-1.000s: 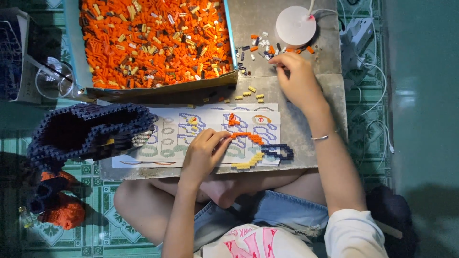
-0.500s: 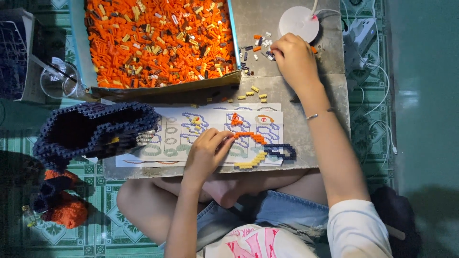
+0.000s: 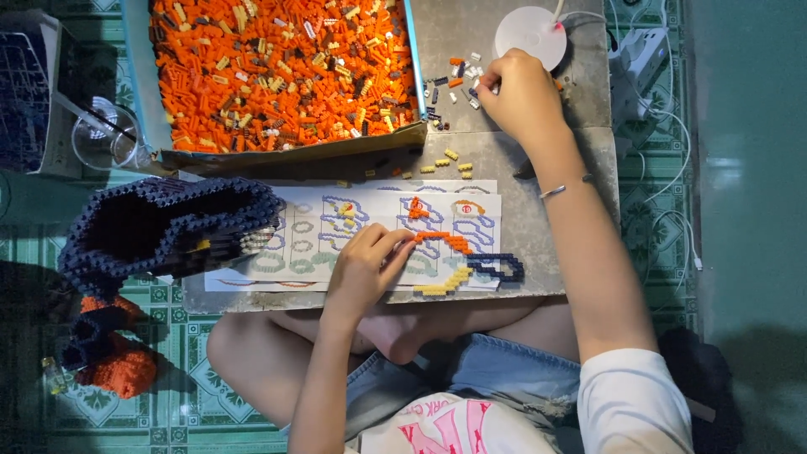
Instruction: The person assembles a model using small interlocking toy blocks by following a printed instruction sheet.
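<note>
1. The right hand (image 3: 519, 94), in the upper right of the frame, has its fingers curled together over a scatter of loose small bricks (image 3: 450, 82) on the grey table (image 3: 538, 210); whether it pinches one cannot be told from above.
2. The left hand (image 3: 363, 271), at lower centre, rests on the instruction sheet (image 3: 336, 220), fingertips pressed together against the end of an orange brick strip (image 3: 444, 241).
3. Just right of that strip lie a dark blue loop (image 3: 498, 267) and a yellow strip (image 3: 445, 284).
4. A blue-edged cardboard box (image 3: 286, 157) of orange bricks fills the upper left.
5. A round white disc (image 3: 530, 32) sits at the top edge.
6. A dark blue brick build (image 3: 160, 231) lies at mid left.
</note>
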